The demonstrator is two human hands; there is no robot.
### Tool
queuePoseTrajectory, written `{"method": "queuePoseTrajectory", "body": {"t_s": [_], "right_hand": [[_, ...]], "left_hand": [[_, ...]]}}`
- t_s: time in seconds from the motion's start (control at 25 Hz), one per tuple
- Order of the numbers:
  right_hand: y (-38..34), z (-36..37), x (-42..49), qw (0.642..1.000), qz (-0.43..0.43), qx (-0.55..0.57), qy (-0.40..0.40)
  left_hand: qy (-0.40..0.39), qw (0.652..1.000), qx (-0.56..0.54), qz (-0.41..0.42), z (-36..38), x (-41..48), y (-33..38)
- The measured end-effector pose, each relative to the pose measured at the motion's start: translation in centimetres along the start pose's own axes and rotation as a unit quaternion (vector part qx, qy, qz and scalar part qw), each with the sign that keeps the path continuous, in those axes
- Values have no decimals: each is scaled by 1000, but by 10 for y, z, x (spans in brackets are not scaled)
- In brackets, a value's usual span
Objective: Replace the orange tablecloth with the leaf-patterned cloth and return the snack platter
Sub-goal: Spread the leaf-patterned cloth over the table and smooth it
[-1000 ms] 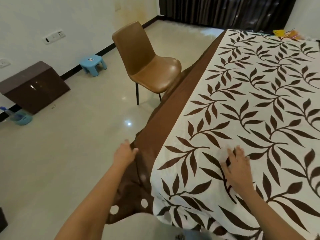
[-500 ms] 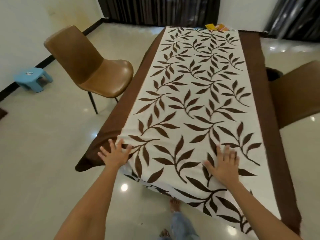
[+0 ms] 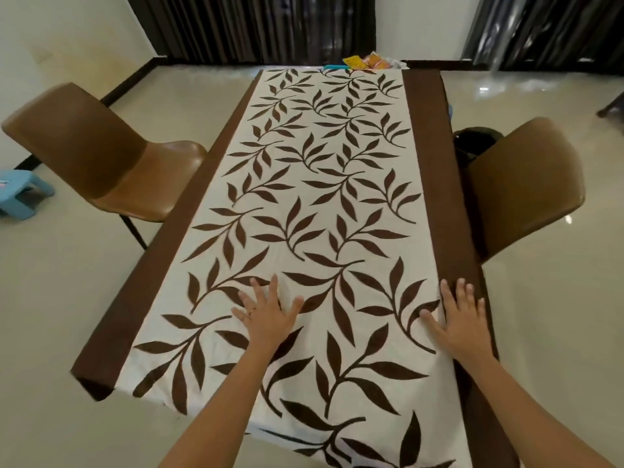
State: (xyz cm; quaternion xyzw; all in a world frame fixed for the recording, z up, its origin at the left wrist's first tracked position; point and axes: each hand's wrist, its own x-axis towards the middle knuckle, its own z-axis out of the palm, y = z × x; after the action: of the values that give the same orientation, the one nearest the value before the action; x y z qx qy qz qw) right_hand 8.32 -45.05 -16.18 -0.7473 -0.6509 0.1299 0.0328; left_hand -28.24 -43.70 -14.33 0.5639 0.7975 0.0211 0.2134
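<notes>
The leaf-patterned cloth [image 3: 324, 204], cream with brown leaves and brown side bands, lies spread over the whole table. My left hand [image 3: 266, 310] presses flat on it near the front, fingers spread. My right hand [image 3: 461, 315] lies flat at the right side, where the cream part meets the brown band. At the far end of the table sits the snack platter [image 3: 369, 62], with yellow and orange packets on it. No orange tablecloth is in view.
A brown chair [image 3: 101, 163] stands at the table's left side and another brown chair [image 3: 526, 184] at its right. A blue stool [image 3: 20, 194] is at the far left, a dark bin [image 3: 476, 140] behind the right chair, dark curtains at the back.
My view swung right to face down the table's length. My left hand moved from the cloth's left corner onto the middle front; my right hand slid to the right brown band.
</notes>
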Motion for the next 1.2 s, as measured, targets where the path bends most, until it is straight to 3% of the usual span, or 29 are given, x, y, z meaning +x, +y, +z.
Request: {"method": "queuePoseTrajectory", "body": {"t_s": [0.16, 0.4, 0.6, 0.8, 1.2], "right_hand": [[6, 12, -20, 999, -13, -1, 30], [10, 20, -62, 999, 29, 25, 19], [20, 2, -4, 999, -31, 27, 10], [50, -15, 73, 994, -104, -20, -26], [44, -1, 34, 998, -38, -35, -39]], "left_hand": [[19, 998, 45, -29, 20, 8, 16], [17, 998, 58, 2, 26, -1, 18], [138, 990, -2, -13, 23, -9, 33], [94, 995, 22, -23, 50, -12, 64], [68, 997, 32, -15, 40, -1, 56]]}}
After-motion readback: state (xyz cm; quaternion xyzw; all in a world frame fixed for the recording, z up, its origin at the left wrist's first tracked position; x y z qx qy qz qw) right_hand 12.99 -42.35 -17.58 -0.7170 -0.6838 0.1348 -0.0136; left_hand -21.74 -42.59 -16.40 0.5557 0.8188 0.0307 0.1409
